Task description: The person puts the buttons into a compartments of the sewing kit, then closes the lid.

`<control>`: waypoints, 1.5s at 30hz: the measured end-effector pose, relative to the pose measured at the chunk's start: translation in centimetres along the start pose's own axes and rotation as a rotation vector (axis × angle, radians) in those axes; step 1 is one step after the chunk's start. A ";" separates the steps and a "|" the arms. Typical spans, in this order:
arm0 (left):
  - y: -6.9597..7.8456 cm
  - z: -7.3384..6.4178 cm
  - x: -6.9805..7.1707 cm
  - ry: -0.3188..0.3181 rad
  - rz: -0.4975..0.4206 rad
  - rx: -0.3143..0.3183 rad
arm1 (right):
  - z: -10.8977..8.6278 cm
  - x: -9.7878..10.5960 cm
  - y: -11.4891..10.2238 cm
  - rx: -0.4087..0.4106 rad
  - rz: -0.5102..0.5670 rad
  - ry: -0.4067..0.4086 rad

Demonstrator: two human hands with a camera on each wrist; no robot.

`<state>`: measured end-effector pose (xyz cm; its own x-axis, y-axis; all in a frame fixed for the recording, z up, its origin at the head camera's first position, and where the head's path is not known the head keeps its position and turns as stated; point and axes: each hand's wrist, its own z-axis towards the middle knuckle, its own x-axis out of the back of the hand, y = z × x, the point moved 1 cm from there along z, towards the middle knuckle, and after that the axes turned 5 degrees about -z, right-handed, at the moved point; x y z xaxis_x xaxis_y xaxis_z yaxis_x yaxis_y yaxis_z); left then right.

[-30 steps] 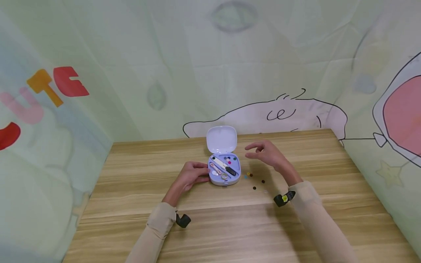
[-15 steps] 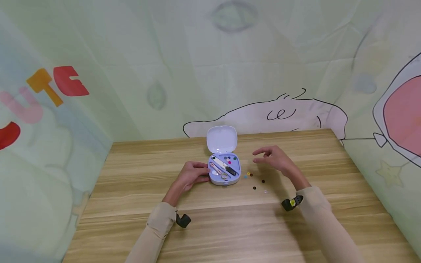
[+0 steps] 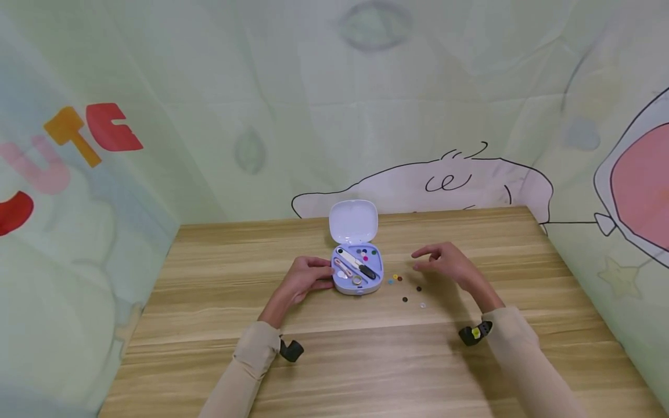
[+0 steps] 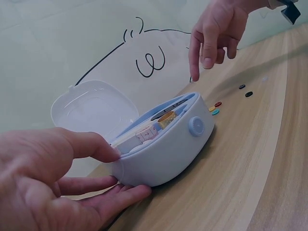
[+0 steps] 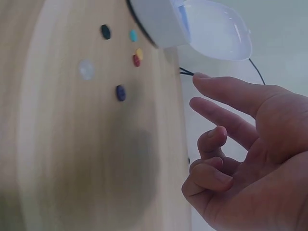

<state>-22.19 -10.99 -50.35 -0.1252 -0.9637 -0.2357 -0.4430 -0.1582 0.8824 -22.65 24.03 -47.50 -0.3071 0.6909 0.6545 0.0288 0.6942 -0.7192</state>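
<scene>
Right of the box, I see loose buttons, nearer the right hand, its thumb and forefinger parted; the left hand pinches the box

Beige sleeves reach the black wrist cameras.

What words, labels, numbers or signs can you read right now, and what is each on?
"UTE": coloured letters on the printed backdrop; the red shape before them is cut off at the frame edge.
Marks on what looks like a tape measure in the sewing kit box: too small to read.
No other readable text.
</scene>
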 end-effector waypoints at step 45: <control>0.0 -0.1 -0.1 -0.007 0.015 -0.012 | -2.7 -2.2 3.1 0.043 -0.085 -0.002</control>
<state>-22.10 -10.87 -50.34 -0.1377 -0.9645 -0.2253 -0.4300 -0.1466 0.8908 -19.30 25.25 -50.53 -0.3089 0.6292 0.7132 -0.0381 0.7411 -0.6703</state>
